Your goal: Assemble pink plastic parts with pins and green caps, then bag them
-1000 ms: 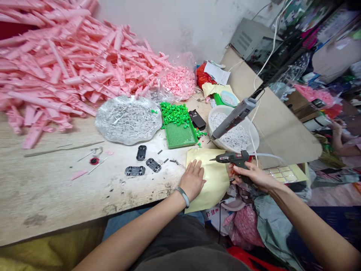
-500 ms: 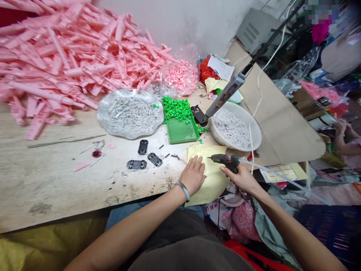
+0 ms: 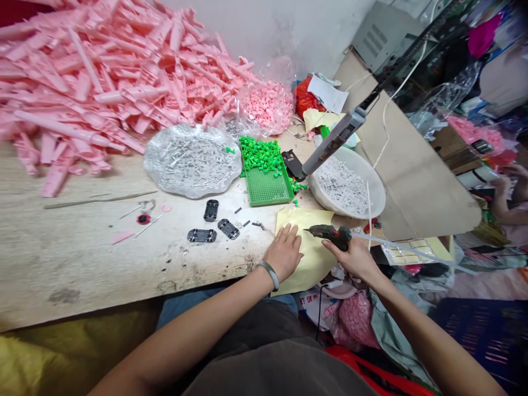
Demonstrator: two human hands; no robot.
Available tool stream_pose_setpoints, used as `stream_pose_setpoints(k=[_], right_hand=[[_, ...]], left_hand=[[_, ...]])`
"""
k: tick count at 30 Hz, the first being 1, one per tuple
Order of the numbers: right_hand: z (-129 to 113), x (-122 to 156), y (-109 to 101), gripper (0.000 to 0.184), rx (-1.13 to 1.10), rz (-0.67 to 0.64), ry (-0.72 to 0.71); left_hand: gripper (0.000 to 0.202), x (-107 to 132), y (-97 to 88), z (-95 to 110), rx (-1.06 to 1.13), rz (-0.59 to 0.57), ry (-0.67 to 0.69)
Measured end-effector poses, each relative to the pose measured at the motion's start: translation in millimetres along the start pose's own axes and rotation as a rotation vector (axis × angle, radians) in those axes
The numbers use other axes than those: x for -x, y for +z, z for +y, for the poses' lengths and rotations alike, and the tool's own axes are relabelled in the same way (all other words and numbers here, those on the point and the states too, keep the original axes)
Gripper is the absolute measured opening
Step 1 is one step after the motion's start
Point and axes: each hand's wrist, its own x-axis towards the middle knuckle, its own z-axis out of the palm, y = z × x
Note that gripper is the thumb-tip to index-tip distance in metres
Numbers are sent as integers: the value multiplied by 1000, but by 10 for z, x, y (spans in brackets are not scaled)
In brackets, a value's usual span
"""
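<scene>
My left hand (image 3: 284, 254) lies flat, fingers stretched, on a yellow paper sheet (image 3: 307, 269) at the table's front edge. In my right hand (image 3: 355, 257) is a black glue gun (image 3: 332, 235), its nozzle pointing left over the paper, close to my left fingertips. A translucent glue stick (image 3: 406, 248) trails out of the gun's rear to the right. Left of the paper lie three small black skateboard-shaped pieces (image 3: 228, 229) and several short dark pins (image 3: 246, 223). Beyond the paper stands a green perforated tray (image 3: 270, 190) partly filled with small green parts (image 3: 262, 155).
Pink plastic parts (image 3: 103, 82) are heaped at the back left. A plastic-lined dish (image 3: 192, 162) holds white sticks, and a white bowl (image 3: 377, 192) holds small pale pieces. A grey rod-like tool (image 3: 334, 142) slants over the bowl. At the far right, another person's hand (image 3: 501, 187) shows.
The view has shifted slightly, so the table's things sit a little differently in frame. Both hands keep nearly the same pose, with the glue gun still over the paper.
</scene>
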Motion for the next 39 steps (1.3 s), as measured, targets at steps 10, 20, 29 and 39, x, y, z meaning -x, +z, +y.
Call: stream_pose_setpoints(k=[10,20,29,39], right_hand=[[35,-10,38,69,176,-10,94],[63,-19,6,67,271,-14,93],[48,-18,9,70,281,-7,95],[47,8,-28,62,268,26,70]], left_hand=[[51,-7,-11,3,2,-4,-1],[53,-5,4,-8,-1,-2,2],[51,-29,-12,14,-5,13,-1],[52,-78,-46,51,-16,-38,-19]])
